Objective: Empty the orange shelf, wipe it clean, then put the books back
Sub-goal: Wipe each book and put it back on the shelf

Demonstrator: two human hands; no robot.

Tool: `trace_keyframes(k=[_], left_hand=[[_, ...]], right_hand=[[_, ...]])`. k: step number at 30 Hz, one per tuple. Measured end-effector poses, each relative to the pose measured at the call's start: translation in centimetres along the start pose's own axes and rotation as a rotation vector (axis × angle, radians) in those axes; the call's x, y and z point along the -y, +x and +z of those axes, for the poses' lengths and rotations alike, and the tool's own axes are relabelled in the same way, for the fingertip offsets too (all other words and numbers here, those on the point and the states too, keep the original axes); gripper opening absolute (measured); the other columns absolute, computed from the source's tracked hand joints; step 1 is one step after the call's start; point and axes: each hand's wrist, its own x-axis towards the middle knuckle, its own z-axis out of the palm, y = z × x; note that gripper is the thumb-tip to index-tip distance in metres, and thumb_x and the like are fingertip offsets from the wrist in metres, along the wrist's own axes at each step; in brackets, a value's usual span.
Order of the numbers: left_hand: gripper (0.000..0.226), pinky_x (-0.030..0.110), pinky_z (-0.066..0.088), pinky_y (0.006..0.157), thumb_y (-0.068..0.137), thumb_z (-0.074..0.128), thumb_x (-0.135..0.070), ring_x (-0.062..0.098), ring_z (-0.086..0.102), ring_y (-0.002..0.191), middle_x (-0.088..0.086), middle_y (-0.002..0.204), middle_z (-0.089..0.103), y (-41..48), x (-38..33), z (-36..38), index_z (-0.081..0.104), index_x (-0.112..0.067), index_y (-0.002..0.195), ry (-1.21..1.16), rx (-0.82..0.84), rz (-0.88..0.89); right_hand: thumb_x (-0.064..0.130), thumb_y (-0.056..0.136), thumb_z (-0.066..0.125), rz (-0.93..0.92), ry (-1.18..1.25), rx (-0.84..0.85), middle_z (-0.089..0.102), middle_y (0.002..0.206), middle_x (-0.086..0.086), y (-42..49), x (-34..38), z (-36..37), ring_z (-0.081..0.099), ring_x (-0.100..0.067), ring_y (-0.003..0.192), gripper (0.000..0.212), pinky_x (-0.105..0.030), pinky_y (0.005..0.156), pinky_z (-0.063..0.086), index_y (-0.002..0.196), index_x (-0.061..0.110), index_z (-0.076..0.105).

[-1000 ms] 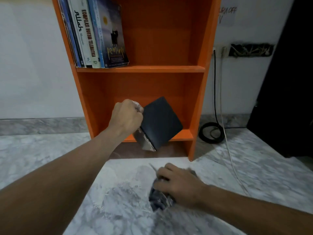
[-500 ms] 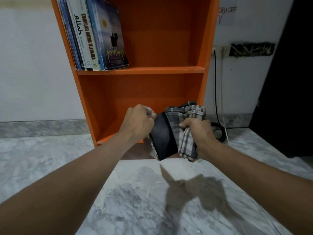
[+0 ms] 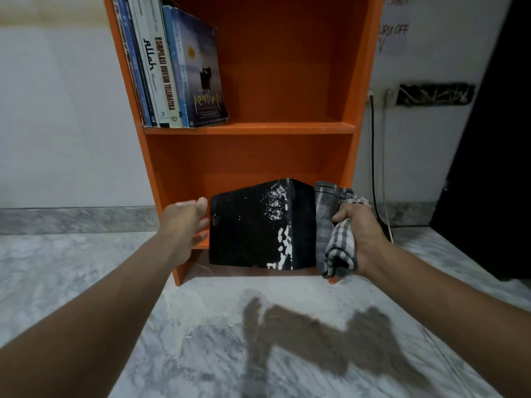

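Observation:
The orange shelf [image 3: 250, 128] stands against the white wall. Several books [image 3: 172, 76] lean at the left of its upper compartment. In front of the lower compartment a worn black book [image 3: 247, 228] with white flaking along its spine is held upright in the air. My left hand [image 3: 184, 225] grips its left edge, thumb on top and fingers behind. My right hand [image 3: 362, 237] is closed on a bunched grey checked cloth [image 3: 333, 225], which presses against the book's right side.
Grey marble floor [image 3: 201, 340] spreads below, with my hands' shadow on it. Black and white cables [image 3: 373, 156] hang from a wall socket right of the shelf. A dark panel [image 3: 488, 168] fills the far right. A paper note [image 3: 393, 30] is on the wall.
My right hand lifted the cloth off the floor and brought it against the black book. The book turned upright, and my left hand shifted to its left edge.

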Motion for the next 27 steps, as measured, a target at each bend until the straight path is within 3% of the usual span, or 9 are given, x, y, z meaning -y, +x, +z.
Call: trace_keyframes(k=[4,6,10,13,17,19,21,25,27], left_hand=[[0.041,0.051,0.048,0.095,0.098,0.046,-0.051,0.027,0.062,0.116,0.001,0.123,0.069,-0.2,0.1,-0.7,0.061,-0.025,0.127,0.008,0.293,-0.105],[0.037,0.054,0.048,0.098,0.098,0.048,-0.048,0.029,0.066,0.109,0.001,0.118,0.072,-0.5,0.0,-0.4,0.064,-0.026,0.124,0.033,0.251,-0.050],[0.029,0.052,0.047,0.102,0.098,0.049,-0.047,0.029,0.064,0.108,-0.002,0.117,0.070,-1.3,-0.7,0.6,0.066,-0.029,0.114,0.047,0.072,0.050],[0.027,0.047,0.047,0.103,0.100,0.047,-0.048,0.024,0.062,0.105,-0.005,0.108,0.069,-1.1,-0.5,0.8,0.066,-0.029,0.095,0.161,0.004,0.159],[0.035,0.039,0.050,0.093,0.103,0.045,-0.040,0.018,0.063,0.090,-0.004,0.091,0.069,-1.3,-0.4,2.0,0.068,-0.023,0.084,0.217,0.009,0.285],[0.036,0.035,0.048,0.083,0.104,0.044,-0.036,0.015,0.061,0.083,-0.004,0.085,0.066,-1.6,-0.7,2.4,0.065,-0.022,0.080,0.227,-0.021,0.345],[0.036,0.036,0.049,0.084,0.104,0.044,-0.036,0.018,0.062,0.087,-0.001,0.089,0.068,-1.3,-0.8,2.2,0.067,-0.017,0.085,0.270,-0.043,0.408],[0.035,0.035,0.044,0.083,0.105,0.040,-0.038,0.016,0.060,0.091,-0.004,0.092,0.066,-0.7,-0.5,1.1,0.065,-0.020,0.089,0.300,-0.159,0.466],[0.035,0.034,0.044,0.083,0.105,0.040,-0.037,0.014,0.059,0.090,-0.005,0.092,0.066,-0.5,-0.5,1.2,0.064,-0.020,0.088,0.298,-0.147,0.479]], right_hand=[[0.004,0.082,0.041,-0.022,-0.022,0.003,0.038,0.038,-0.005,0.8,-0.3,0.2,0.041,-0.018,0.026,0.023,-0.020,0.032,0.041,0.060,0.010,0.037],[0.005,0.083,0.044,-0.011,-0.037,-0.007,0.049,0.041,-0.009,1.3,-0.4,0.1,0.050,-0.020,0.031,0.019,-0.027,0.038,0.051,0.064,0.003,0.048],[-0.001,0.072,0.056,-0.133,-0.145,-0.179,0.071,0.086,-0.024,2.8,-0.3,-0.9,0.071,-0.036,0.071,0.013,-0.051,0.063,0.060,0.082,0.007,0.059],[-0.007,0.079,0.058,-0.388,-0.187,-0.251,0.071,0.089,-0.020,3.4,1.5,-0.5,0.071,-0.032,0.074,0.019,-0.047,0.068,0.061,0.082,0.012,0.062],[-0.004,0.088,0.059,-0.781,-0.621,-0.015,0.068,0.094,0.001,2.3,1.8,1.2,0.066,-0.020,0.085,0.036,-0.033,0.065,0.053,0.096,0.031,0.064],[-0.006,0.084,0.061,-0.947,-0.914,0.088,0.058,0.133,-0.007,1.8,-0.9,0.9,0.056,-0.019,0.116,0.057,-0.032,0.083,0.056,0.113,0.043,0.059],[0.005,0.081,0.067,-1.177,-1.113,0.115,0.036,0.151,-0.013,1.3,-4.1,-0.7,0.039,-0.017,0.130,0.059,-0.041,0.102,0.047,0.133,0.031,0.055],[0.009,0.087,0.067,-0.934,-1.580,0.513,0.031,0.157,-0.005,0.4,-9.7,-4.6,0.033,-0.023,0.143,0.063,-0.049,0.114,0.031,0.142,0.031,0.047],[0.018,0.084,0.071,-0.982,-1.482,0.513,0.044,0.149,-0.005,-0.8,-9.3,-4.5,0.042,-0.017,0.136,0.057,-0.050,0.109,0.039,0.138,0.029,0.053]])
